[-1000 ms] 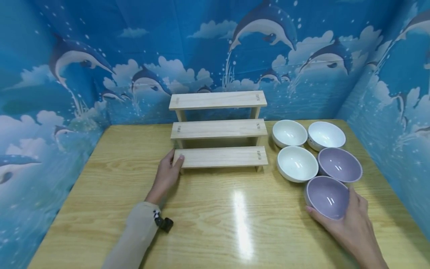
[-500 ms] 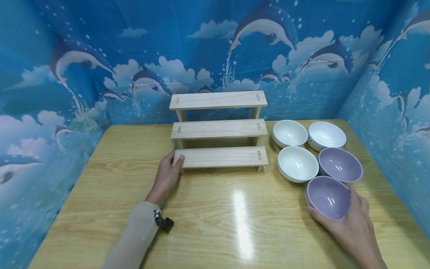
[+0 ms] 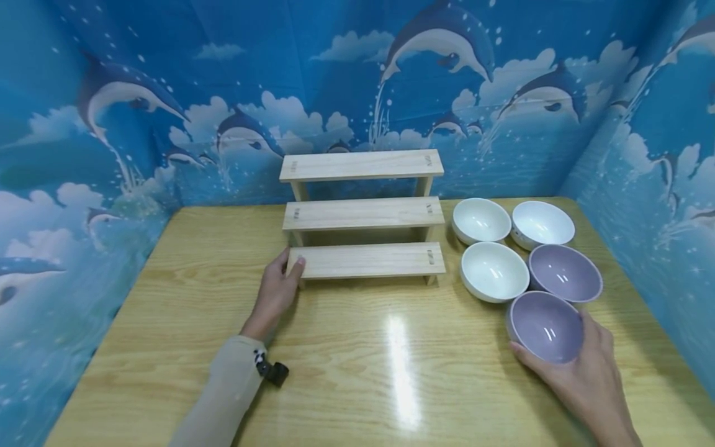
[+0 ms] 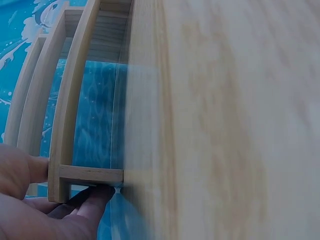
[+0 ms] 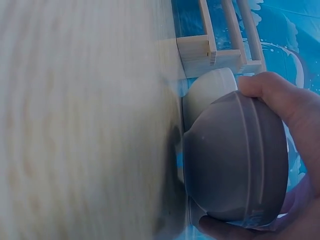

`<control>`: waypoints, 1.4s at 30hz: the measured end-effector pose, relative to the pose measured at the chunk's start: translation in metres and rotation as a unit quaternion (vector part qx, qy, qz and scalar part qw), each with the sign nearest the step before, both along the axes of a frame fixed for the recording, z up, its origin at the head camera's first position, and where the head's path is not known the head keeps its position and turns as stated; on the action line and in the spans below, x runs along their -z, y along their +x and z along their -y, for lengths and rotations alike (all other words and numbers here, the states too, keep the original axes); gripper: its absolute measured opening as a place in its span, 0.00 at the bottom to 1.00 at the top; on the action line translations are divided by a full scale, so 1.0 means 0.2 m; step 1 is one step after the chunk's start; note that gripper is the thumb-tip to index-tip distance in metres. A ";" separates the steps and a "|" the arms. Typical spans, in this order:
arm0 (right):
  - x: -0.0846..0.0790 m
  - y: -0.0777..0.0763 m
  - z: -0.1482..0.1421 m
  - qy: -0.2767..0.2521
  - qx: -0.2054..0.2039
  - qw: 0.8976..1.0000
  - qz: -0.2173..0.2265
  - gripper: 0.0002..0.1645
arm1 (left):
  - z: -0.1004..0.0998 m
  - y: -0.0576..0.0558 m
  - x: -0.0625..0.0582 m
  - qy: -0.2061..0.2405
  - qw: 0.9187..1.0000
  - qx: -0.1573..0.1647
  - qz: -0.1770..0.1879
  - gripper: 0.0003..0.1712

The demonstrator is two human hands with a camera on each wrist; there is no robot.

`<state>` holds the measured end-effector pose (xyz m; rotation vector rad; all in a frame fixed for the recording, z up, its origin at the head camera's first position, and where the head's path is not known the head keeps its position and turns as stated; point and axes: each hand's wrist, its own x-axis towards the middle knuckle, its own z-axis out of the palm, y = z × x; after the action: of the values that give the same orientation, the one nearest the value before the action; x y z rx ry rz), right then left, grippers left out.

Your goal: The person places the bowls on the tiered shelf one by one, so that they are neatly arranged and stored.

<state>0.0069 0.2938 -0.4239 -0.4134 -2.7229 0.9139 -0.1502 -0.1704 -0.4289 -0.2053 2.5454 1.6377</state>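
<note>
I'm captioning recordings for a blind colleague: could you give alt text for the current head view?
A person's right hand grips the nearer purple bowl, while the left hand holds the left end of a three-tier wooden stand. Another purple bowl and three white bowls sit beyond the gripped bowl on a wood-grain table, before a blue dolphin-print backdrop.

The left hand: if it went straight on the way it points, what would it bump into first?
The wooden stand: the left hand grips the left end of its lowest step. Past that, perhaps the middle step; depth is unclear.
</note>
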 end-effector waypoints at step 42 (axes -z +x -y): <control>-0.22 -0.05 0.27 -0.003 -0.101 0.993 -0.056 0.80 | 0.01 0.01 -0.01 0.000 1.000 0.014 -0.008 0.40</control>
<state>-0.0035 0.2400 -0.3793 -0.0848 -2.6941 0.9634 -0.1490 -0.1727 -0.4276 -0.1579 2.5477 1.6369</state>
